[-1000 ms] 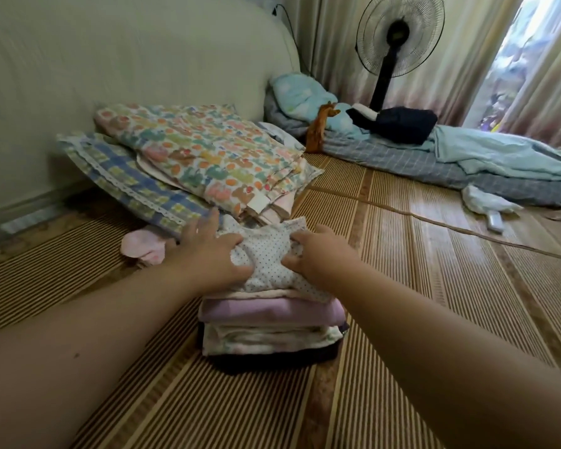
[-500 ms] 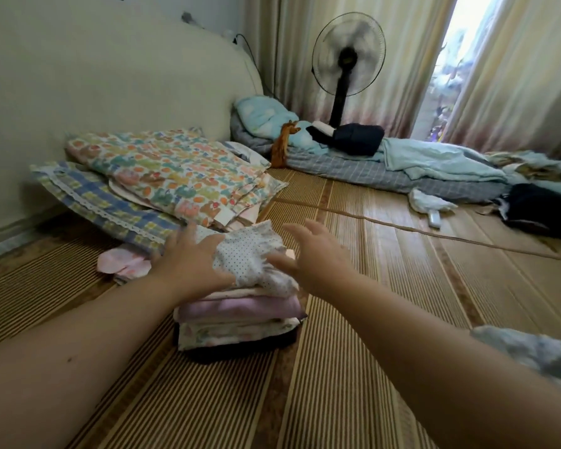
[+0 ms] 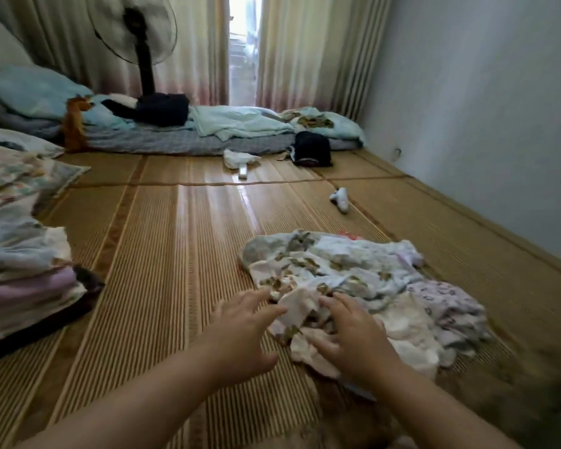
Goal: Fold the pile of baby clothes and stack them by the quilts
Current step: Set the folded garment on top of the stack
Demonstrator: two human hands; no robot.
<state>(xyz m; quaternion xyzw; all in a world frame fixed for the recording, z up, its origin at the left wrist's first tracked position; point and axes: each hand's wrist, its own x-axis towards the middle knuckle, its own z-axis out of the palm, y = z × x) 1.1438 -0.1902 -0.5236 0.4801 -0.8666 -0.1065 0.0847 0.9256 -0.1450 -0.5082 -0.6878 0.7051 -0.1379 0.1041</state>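
A loose pile of baby clothes (image 3: 363, 280), white, pale blue and lilac with small prints, lies on the straw mat at centre right. My left hand (image 3: 243, 332) hovers with spread fingers at the pile's near left edge, holding nothing. My right hand (image 3: 353, 338) lies with spread fingers on the pile's front, touching a pale pink garment. The stack of folded clothes (image 3: 26, 286) sits at the left edge, beside the patterned quilts (image 3: 10, 179) behind it.
A straw mat (image 3: 182, 241) covers the floor. At the back lie a thin mattress with bedding (image 3: 182, 140), a standing fan (image 3: 140, 47), dark bundles (image 3: 311, 149) and a small white object (image 3: 339, 197). A wall (image 3: 483, 108) runs along the right.
Both hands let go of the dotted garment on the folded stack and swung right to the loose pile. The view turned right with them.
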